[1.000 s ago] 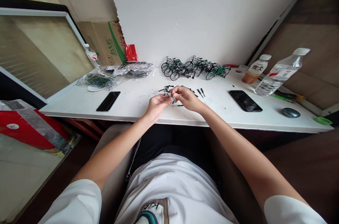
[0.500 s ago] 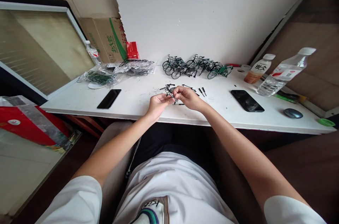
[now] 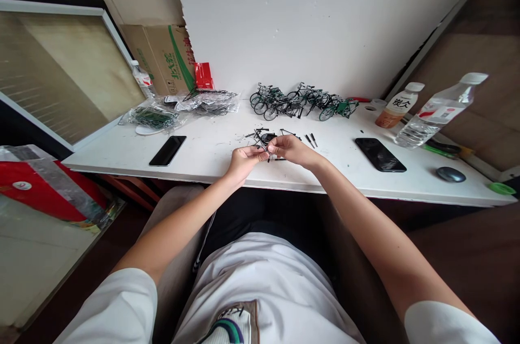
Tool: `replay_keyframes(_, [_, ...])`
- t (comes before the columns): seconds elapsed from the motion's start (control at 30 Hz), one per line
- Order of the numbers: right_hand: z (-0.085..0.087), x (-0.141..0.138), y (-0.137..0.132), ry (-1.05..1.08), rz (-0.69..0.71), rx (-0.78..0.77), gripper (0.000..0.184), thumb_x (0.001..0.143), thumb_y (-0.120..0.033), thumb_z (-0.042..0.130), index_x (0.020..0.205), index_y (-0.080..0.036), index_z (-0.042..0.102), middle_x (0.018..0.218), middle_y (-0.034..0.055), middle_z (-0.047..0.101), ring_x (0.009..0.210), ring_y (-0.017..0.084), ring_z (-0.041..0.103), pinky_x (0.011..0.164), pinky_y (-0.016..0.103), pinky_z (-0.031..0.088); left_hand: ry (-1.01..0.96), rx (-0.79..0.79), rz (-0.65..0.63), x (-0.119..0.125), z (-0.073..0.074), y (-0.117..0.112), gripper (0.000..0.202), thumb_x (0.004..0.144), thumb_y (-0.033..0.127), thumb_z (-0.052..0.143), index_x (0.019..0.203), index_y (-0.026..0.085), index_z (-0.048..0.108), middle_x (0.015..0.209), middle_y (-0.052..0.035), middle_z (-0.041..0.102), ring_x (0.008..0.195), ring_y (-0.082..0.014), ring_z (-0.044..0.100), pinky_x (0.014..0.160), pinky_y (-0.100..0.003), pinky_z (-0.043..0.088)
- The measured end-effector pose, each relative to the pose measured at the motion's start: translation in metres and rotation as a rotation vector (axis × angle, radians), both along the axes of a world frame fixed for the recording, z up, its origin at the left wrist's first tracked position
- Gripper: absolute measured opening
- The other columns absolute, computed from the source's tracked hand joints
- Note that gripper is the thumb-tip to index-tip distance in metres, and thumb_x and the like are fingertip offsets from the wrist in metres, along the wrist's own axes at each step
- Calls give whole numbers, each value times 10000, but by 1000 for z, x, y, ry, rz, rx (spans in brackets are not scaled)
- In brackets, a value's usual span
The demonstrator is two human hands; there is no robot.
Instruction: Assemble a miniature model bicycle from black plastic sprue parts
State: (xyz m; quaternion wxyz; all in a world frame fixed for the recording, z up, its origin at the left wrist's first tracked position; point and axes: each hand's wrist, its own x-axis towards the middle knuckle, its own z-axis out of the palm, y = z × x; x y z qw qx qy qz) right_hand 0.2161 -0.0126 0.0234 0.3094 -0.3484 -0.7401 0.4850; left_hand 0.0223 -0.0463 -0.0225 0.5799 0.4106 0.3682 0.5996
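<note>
Above the front part of the white table, my left hand [image 3: 244, 161] pinches a small dark model bicycle part [image 3: 264, 147] between thumb and fingers. My right hand [image 3: 289, 149] meets it from the right, its fingertips closed on the same small part. The fingers hide much of it, so its exact shape cannot be made out. Loose black bicycle parts [image 3: 287, 131] lie on the table just behind and beneath the hands. Two short dark screwdriver-like sticks [image 3: 311, 140] rest right of my right hand. Several assembled miniature bicycles [image 3: 276, 104] stand at the back.
Plastic bags of parts [image 3: 154, 116] lie at the back left, beside a cardboard box [image 3: 162, 57]. A phone [image 3: 168, 150] lies to the left, another black phone [image 3: 379, 154] to the right. A tea bottle [image 3: 400, 105], a water bottle [image 3: 439, 111] and a computer mouse [image 3: 450, 174] occupy the right end.
My right hand has shifted slightly right and down, its fingertips now lower on the small part. My left hand stays nearly in place, still pinching.
</note>
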Motion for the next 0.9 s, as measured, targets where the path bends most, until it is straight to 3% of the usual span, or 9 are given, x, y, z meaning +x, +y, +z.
replay_keyframes(0.4, [-2, -3, 1, 30, -193, -257, 421, 636, -479, 973, 864, -152, 836, 841, 91, 782, 827, 194, 668, 738, 307, 496, 17, -17, 17, 0, -7, 3, 467, 490, 303, 1074, 822, 124, 800, 864, -109, 823, 843, -247, 768, 1024, -466, 527])
replay_keyframes(0.9, [-16, -8, 3, 7, -221, -209, 390, 621, -466, 964, 742, -141, 785, 721, 61, 712, 710, 164, 589, 638, 298, 476, 36, -38, 41, 4, -10, 1, 425, 475, 219, 1064, 756, 125, 758, 771, -71, 785, 774, -231, 750, 974, -477, 566])
